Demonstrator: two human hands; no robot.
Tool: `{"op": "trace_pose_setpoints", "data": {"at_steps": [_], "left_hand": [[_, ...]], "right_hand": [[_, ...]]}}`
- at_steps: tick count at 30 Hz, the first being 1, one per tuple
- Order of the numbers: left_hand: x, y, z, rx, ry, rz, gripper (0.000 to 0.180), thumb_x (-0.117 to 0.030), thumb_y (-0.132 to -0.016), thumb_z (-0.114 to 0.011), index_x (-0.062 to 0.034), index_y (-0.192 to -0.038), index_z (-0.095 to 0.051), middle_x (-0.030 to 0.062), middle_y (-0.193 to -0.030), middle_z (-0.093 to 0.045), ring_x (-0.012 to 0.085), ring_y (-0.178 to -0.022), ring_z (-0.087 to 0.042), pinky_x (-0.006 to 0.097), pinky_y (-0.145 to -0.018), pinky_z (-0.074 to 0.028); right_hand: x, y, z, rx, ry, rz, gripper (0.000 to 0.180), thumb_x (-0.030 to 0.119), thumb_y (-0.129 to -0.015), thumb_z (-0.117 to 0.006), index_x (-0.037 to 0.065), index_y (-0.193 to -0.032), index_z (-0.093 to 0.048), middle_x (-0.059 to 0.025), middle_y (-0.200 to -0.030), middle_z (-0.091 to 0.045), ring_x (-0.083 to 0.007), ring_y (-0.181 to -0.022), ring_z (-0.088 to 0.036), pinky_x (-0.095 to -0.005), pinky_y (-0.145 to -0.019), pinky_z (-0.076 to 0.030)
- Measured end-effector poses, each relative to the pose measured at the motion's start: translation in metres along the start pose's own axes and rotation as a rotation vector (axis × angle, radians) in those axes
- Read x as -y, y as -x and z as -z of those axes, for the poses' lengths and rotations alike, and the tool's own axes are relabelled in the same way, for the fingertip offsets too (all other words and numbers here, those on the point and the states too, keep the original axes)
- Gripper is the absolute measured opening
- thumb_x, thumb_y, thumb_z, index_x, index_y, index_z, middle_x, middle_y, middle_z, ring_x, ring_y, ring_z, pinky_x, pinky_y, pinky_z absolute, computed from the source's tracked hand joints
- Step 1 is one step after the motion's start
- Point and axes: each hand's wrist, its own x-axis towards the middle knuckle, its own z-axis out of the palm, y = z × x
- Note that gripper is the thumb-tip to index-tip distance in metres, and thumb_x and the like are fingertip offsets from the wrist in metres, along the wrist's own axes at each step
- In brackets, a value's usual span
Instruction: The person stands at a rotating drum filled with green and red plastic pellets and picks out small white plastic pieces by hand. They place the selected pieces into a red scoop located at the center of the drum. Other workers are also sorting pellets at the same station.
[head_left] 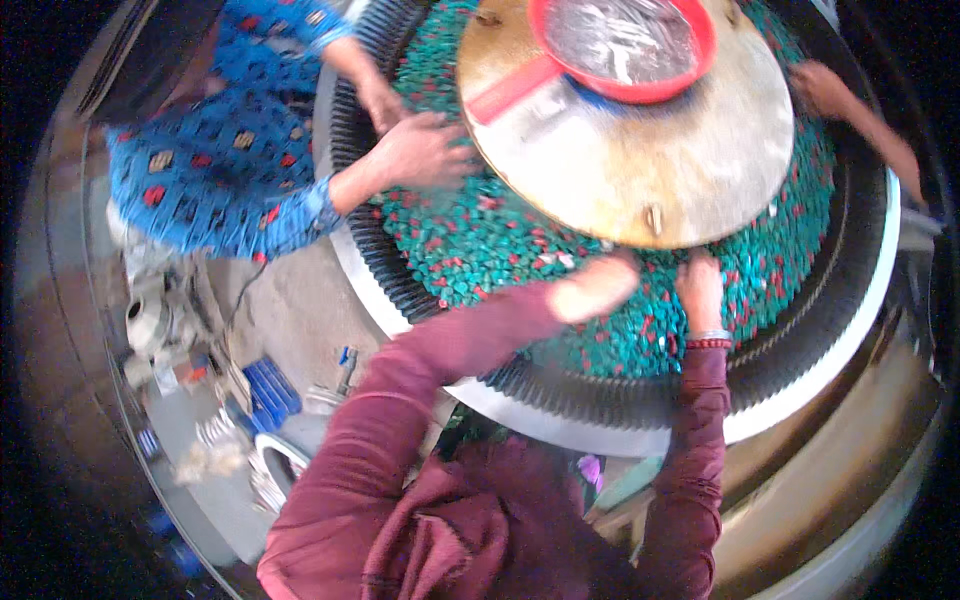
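Note:
Small green and red pieces, like tumbling media, fill a large round tub with a ribbed black wall. My left hand is over the pieces by the front rim of a pale, stained round disc; its fingers are smeared by motion. To its right, my right hand reaches down into the pieces near the same rim, with its fingertips hidden. A red bracelet is at that wrist. Whether either hand holds a piece does not show.
On the disc sits a red plastic pan with a handle, holding shiny thin metal pieces. A co-worker's hands work at the left, another person's hand at the right. A blue tray lies below left.

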Motion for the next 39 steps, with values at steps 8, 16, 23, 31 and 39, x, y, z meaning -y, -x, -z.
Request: {"op": "trace_pose_setpoints", "data": {"at_steps": [8, 16, 23, 31, 39], "left_hand": [[-0.006, -0.155, -0.162, -0.704, 0.232, 0.339, 0.015, -0.010, -0.073, -0.050, 0.0004, -0.069, -0.061, 0.0206, -0.075, -0.060, 0.0360, -0.064, -0.058, 0.049, -0.062, -0.047], [0.033, -0.153, -0.191, -0.540, 0.253, 0.344, 0.016, -0.013, -0.072, -0.052, -0.0021, -0.064, -0.061, 0.0191, -0.071, -0.060, 0.0352, -0.063, -0.058, 0.049, -0.060, -0.046], [0.047, -0.140, -0.217, -0.374, 0.297, 0.137, 0.018, -0.016, -0.071, -0.053, -0.0043, -0.059, -0.061, 0.0179, -0.066, -0.060, 0.0346, -0.061, -0.058, 0.048, -0.058, -0.045], [0.073, -0.035, -0.272, -0.260, -0.272, -0.227, 0.016, -0.021, -0.066, -0.057, -0.0125, -0.054, -0.061, 0.0105, -0.061, -0.061, 0.0277, -0.060, -0.060, 0.044, -0.053, -0.043], [0.053, 0.100, -0.096, 0.405, -0.539, -0.178, 0.014, -0.027, -0.063, -0.064, -0.0181, -0.071, -0.071, 0.0054, -0.073, -0.066, 0.0261, -0.072, -0.062, 0.047, -0.074, -0.044]], "right_hand": [[-0.098, -0.027, -0.114, -0.032, 0.211, 0.449, 0.035, 0.026, -0.078, -0.053, 0.009, -0.107, -0.062, -0.0129, -0.110, -0.061, -0.0280, -0.103, -0.057, -0.0417, -0.091, -0.042], [-0.103, -0.042, -0.163, -0.029, 0.231, 0.391, 0.045, 0.038, -0.088, -0.039, 0.012, -0.121, -0.054, -0.0106, -0.124, -0.054, -0.0280, -0.116, -0.049, -0.0474, -0.105, -0.025], [-0.043, -0.019, -0.119, 0.814, 0.467, 0.065, 0.045, 0.037, -0.088, -0.037, 0.012, -0.122, -0.052, -0.0133, -0.128, -0.049, -0.0298, -0.119, -0.046, -0.0485, -0.106, -0.021], [0.018, 0.100, -0.104, 0.793, 0.176, -0.146, 0.036, 0.034, -0.086, -0.043, 0.019, -0.117, -0.055, -0.0099, -0.119, -0.056, -0.0254, -0.115, -0.050, -0.0540, -0.099, -0.029], [0.179, 0.118, -0.053, 0.805, -0.071, -0.407, 0.042, 0.046, -0.084, -0.044, 0.026, -0.120, -0.052, -0.0081, -0.120, -0.057, -0.0273, -0.114, -0.051, -0.0594, -0.100, -0.024]]}}
